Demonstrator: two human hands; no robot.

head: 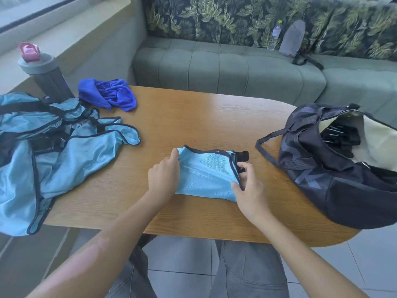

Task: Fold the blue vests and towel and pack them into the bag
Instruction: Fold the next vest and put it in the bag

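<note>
Far left of the table (193,117): heap of unfolded light-blue vests (53,151), dark-trimmed, partly hanging off the edge; thin mesh, so light, limp and slick, and the straps will likely snag. A shaker bottle (46,76) stands behind the heap, and the crumpled royal-blue towel (109,94) lies just beside it; looks softer and thicker, should hold a fold better than the mesh. Centre, near the front edge: one folded vest (206,175), a compact rectangle flat on the wood. Left hand (164,175) pinches its upper-left corner, fingers curled on the fabric. Right hand (249,188) grips the right edge, thumb on top at the dark binding, fingers by the black strap end; the far fingertips are hidden, but it clearly holds cloth. Judgement: a fold this slippery springs open if lifted by one corner, so take both short edges, or slide a palm under it, and carry it flat. Right: dark bag (335,177), slumped on the table, mouth open toward the camera's right, pale lining and black items showing inside. Soft sides, so the opening may need a hand to hold it wide.
</note>
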